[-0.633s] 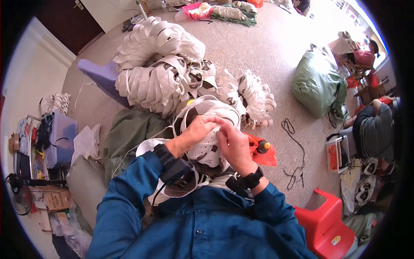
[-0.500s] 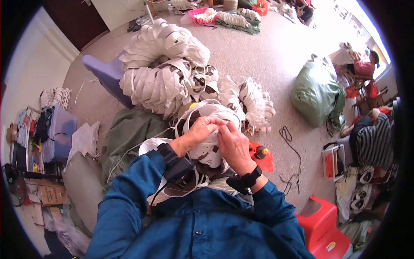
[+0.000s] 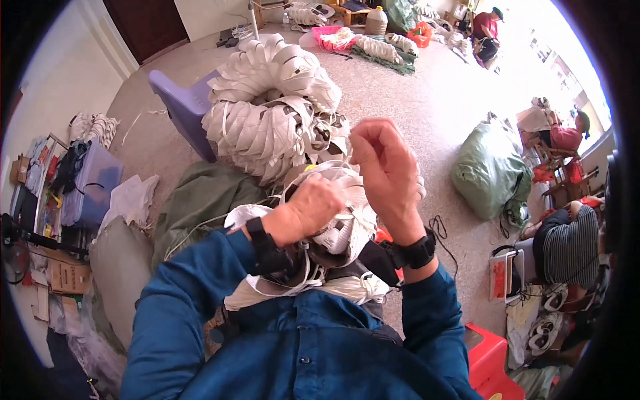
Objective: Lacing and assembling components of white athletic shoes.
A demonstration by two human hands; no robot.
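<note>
A white shoe upper point(image 3: 353, 230) with a perforated toe sits in front of my chest. My left hand point(image 3: 308, 210) is closed at its near left side, gripping it. Raised above the upper's right side is my right hand point(image 3: 388, 170), its fingers curled together in a pinch; whatever they hold is too fine to make out. White laces or cords point(image 3: 357, 287) lie in a bundle at my lap. Just beyond the upper, strung stacks of white shoe uppers point(image 3: 257, 137) are heaped on a purple chair point(image 3: 181, 110).
Dark green cloth point(image 3: 203, 200) lies left of my lap. A full pale green sack point(image 3: 490, 173) stands to the right, near a black cord point(image 3: 443, 243). A red stool point(image 3: 490, 360) is close at lower right. Other people sit along the right side, one in a striped top point(image 3: 573, 240).
My hands have come apart: the right has risen up and right, away from the upper, while the left has stayed low on it. The whole view has shifted slightly.
</note>
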